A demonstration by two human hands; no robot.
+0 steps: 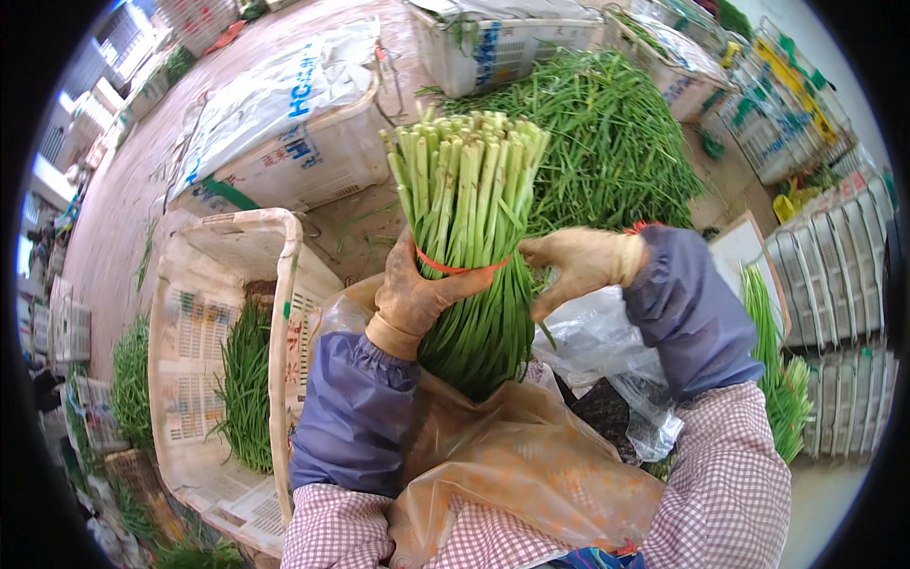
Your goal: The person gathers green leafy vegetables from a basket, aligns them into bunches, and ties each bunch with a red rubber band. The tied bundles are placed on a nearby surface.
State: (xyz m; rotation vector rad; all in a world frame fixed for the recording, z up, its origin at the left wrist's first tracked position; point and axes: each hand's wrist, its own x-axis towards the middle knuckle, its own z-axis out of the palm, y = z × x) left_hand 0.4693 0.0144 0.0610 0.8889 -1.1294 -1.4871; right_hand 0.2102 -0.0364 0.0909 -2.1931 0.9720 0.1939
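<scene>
A thick bundle of long green leafy stalks (473, 185) stands cut ends up, tied round its middle with a red band (455, 269). My left hand (419, 291), in a soiled tan glove, is closed round the bundle at the band, thumb across the front. At its right side my right hand (586, 263), gloved too, has thumb and fingers spread; whether the fingertips touch the leaves I cannot tell. The leaf ends hang over an orange-tinted plastic apron (526, 455) on my lap.
At left a white plastic crate (284, 242) holds green leaves (249, 391). A large heap of loose leaves (604, 142) lies ahead. Covered crates (306, 156) stand beyond. More stalks (764, 334) lie at right, near stacked crates (828, 263). Clear plastic sheeting (611, 348) lies beneath my right arm.
</scene>
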